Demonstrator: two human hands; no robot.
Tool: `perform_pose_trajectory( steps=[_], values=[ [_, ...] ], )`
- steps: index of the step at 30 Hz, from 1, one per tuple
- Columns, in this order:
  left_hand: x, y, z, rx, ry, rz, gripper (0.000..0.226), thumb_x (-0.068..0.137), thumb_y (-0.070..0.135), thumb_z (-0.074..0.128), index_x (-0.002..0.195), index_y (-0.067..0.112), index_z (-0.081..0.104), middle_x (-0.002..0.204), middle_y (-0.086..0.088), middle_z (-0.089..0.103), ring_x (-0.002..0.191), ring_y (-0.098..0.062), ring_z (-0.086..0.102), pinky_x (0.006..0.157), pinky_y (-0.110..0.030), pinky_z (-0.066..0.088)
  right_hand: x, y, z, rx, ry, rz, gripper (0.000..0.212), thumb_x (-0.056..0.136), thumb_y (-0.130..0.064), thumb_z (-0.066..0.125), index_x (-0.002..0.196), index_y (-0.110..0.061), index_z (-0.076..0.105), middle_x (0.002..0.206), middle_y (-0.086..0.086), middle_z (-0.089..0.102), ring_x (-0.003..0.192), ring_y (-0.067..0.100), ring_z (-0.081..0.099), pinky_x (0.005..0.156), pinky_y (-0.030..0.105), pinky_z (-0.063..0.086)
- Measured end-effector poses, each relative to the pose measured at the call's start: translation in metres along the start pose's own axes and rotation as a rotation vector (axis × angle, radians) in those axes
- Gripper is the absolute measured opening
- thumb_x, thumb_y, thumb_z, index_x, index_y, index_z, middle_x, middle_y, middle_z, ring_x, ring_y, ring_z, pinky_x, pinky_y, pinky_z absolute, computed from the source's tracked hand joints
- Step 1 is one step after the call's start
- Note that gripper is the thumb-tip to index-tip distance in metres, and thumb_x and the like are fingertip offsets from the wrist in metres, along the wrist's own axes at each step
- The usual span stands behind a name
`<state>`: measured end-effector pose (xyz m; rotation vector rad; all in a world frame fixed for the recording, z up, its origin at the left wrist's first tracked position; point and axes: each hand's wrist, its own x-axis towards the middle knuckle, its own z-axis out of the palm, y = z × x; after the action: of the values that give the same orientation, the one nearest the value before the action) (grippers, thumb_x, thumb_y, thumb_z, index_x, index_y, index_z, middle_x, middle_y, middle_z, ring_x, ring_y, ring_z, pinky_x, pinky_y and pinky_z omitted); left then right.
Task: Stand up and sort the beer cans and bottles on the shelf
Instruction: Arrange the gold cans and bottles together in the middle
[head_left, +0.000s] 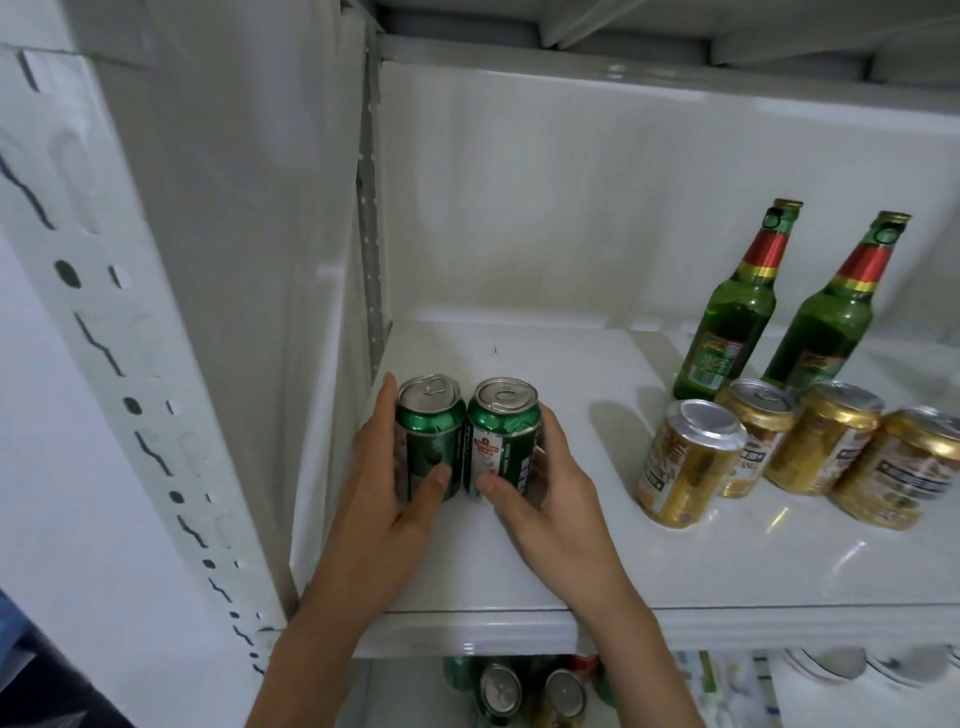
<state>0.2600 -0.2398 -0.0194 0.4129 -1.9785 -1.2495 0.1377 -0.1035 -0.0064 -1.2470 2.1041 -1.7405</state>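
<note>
Shelf (519, 582): white and glossy, holding every upright drink in view; its slick top would let a can skid if shoved rather than lifted, and the front lip is near the wrists, so a pull backward could drag a can over the edge.
Side wall (332, 312): just left of the left green can; a push further left would likely jam that can or the fingers against it.
Bottles (727, 332): two green glass ones standing at the back right, caps on, liquid visible inside; tall and narrow, so a knock from a reaching arm would probably tip them onto the gold cans.
Gold cans (691, 462): four packed close at the right front, upright, tops sealed as far as I can tell; the nearest leans in the wide lens, and a nudge to one could topple its neighbours.
Left green can (428, 441): upright at the left front, tab flat, touching its twin.
Right green can (501, 441): upright beside it, tab flat.
Left hand (384, 483): wraps the left green can, thumb across the front.
Right hand (545, 488): wraps the right green can, thumb on the label; squeezing the pair together could make one pop up or tilt.
Lower shelf cans (530, 691): more tops seen below, contents unclear.
</note>
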Motion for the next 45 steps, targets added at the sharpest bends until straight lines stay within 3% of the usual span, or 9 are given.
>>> perform_pose_trajectory(
  steps=[6, 9, 12, 15, 18, 22, 30, 35, 45],
  values=[
    [-0.005, 0.009, 0.000, 0.068, 0.161, 0.093, 0.076, 0.094, 0.035, 0.060, 0.151, 0.061, 0.017, 0.159, 0.030, 0.029, 0.150, 0.000, 0.030, 0.124, -0.041, 0.031, -0.027, -0.003, 0.000, -0.067, 0.090, 0.108, 0.079, 0.096, -0.043, 0.068, 0.159, -0.036, 0.022, 0.155, -0.026, 0.038, 0.144, -0.001, 0.038, 0.120, 0.036, 0.038],
    [-0.013, 0.013, 0.002, 0.084, 0.271, 0.173, 0.071, 0.090, 0.038, 0.056, 0.157, 0.039, 0.031, 0.155, 0.020, 0.037, 0.145, -0.002, 0.037, 0.119, -0.035, 0.036, -0.057, -0.011, -0.004, -0.059, 0.150, 0.028, 0.053, 0.100, -0.033, 0.065, 0.147, -0.035, 0.042, 0.143, -0.022, 0.049, 0.135, 0.004, 0.049, 0.113, 0.031, 0.043],
    [-0.030, 0.027, 0.017, 0.072, 0.331, 0.281, 0.066, 0.089, 0.029, 0.057, 0.153, 0.021, 0.041, 0.153, -0.006, 0.044, 0.143, -0.023, 0.044, 0.117, -0.053, 0.039, -0.085, -0.013, -0.020, -0.069, 0.180, -0.081, 0.032, 0.099, -0.019, 0.066, 0.130, -0.025, 0.062, 0.129, -0.015, 0.058, 0.122, 0.014, 0.059, 0.103, 0.031, 0.050],
    [-0.050, 0.048, 0.049, 0.089, 0.312, 0.380, 0.056, 0.090, 0.016, 0.059, 0.145, 0.011, 0.050, 0.144, -0.002, 0.049, 0.135, -0.035, 0.051, 0.111, -0.058, 0.044, -0.107, -0.003, -0.052, -0.097, 0.246, -0.095, 0.025, 0.096, -0.012, 0.066, 0.118, -0.024, 0.068, 0.123, -0.012, 0.063, 0.115, 0.015, 0.064, 0.095, 0.035, 0.054],
    [-0.070, 0.071, 0.089, 0.028, 0.263, 0.386, 0.046, 0.092, 0.017, 0.058, 0.138, 0.011, 0.056, 0.143, -0.002, 0.053, 0.136, -0.029, 0.053, 0.108, -0.051, 0.049, -0.127, 0.009, -0.095, -0.052, 0.363, -0.083, 0.027, 0.092, -0.006, 0.066, 0.111, -0.026, 0.072, 0.118, -0.006, 0.067, 0.108, 0.019, 0.068, 0.090, 0.038, 0.057],
    [-0.096, 0.098, 0.155, -0.159, 0.237, 0.213, 0.051, 0.090, 0.013, 0.060, 0.135, 0.037, 0.055, 0.145, 0.007, 0.054, 0.137, -0.020, 0.053, 0.108, -0.034, 0.050, -0.157, 0.032, -0.152, 0.009, 0.397, -0.027, 0.041, 0.093, 0.006, 0.067, 0.104, -0.033, 0.073, 0.116, -0.004, 0.069, 0.103, 0.019, 0.070, 0.088, 0.031, 0.057],
    [-0.110, 0.133, 0.231, -0.129, 0.232, 0.184, 0.053, 0.089, 0.010, 0.061, 0.136, 0.033, 0.055, 0.144, 0.008, 0.054, 0.136, -0.019, 0.053, 0.104, -0.033, 0.047, -0.192, 0.063, -0.245, 0.028, 0.452, 0.033, 0.061, 0.083, 0.022, 0.065, 0.097, -0.036, 0.075, 0.103, -0.007, 0.071, 0.082, 0.012, 0.070, 0.075, 0.013, 0.055],
    [-0.096, 0.136, 0.249, -0.088, 0.279, 0.190, 0.054, 0.088, 0.011, 0.062, 0.132, 0.042, 0.053, 0.141, 0.011, 0.054, 0.134, -0.019, 0.054, 0.106, -0.030, 0.050, -0.178, 0.066, -0.268, 0.056, 0.408, 0.020, 0.059, 0.088, 0.019, 0.062, 0.100, -0.038, 0.073, 0.103, -0.008, 0.070, 0.092, 0.014, 0.071, 0.081, 0.021, 0.056],
    [-0.057, 0.131, 0.254, 0.103, 0.349, 0.305, 0.050, 0.087, 0.005, 0.064, 0.134, 0.021, 0.058, 0.137, 0.001, 0.055, 0.135, -0.018, 0.051, 0.109, -0.043, 0.048, -0.121, 0.072, -0.296, 0.051, 0.414, -0.081, 0.044, 0.090, 0.014, 0.063, 0.103, -0.028, 0.070, 0.112, -0.005, 0.067, 0.105, 0.016, 0.064, 0.089, 0.022, 0.052]
  ],
)
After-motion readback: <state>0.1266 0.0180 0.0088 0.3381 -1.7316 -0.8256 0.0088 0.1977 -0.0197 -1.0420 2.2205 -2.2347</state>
